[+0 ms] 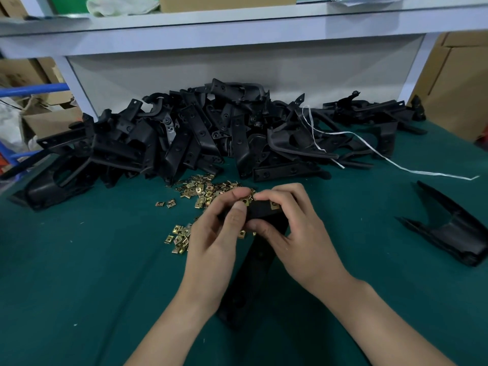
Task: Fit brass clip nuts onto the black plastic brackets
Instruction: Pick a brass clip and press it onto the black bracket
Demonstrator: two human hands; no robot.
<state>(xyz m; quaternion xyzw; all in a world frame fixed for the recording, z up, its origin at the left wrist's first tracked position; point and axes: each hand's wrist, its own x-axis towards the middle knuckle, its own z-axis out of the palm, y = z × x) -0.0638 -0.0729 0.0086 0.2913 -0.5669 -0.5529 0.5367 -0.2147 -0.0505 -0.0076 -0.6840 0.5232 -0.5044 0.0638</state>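
A long black plastic bracket point(257, 262) stands tilted between my hands over the green table, its top end held at centre. My left hand point(214, 233) pinches a brass clip nut point(245, 200) at the bracket's top edge with thumb and forefinger. My right hand point(287, 228) grips the same end, fingers curled over the top, thumb underneath. A second brass nut point(274, 205) sits on the bracket by my right fingers. Loose brass clip nuts point(203, 187) lie scattered just beyond my hands, and a smaller cluster of nuts point(179, 237) lies left of my left hand.
A big heap of black brackets point(200, 136) fills the back of the green table point(92, 260). One separate black bracket point(454, 231) lies at the right. A white string point(396, 165) trails across the right side. A white shelf unit point(237, 27) and cardboard boxes stand behind.
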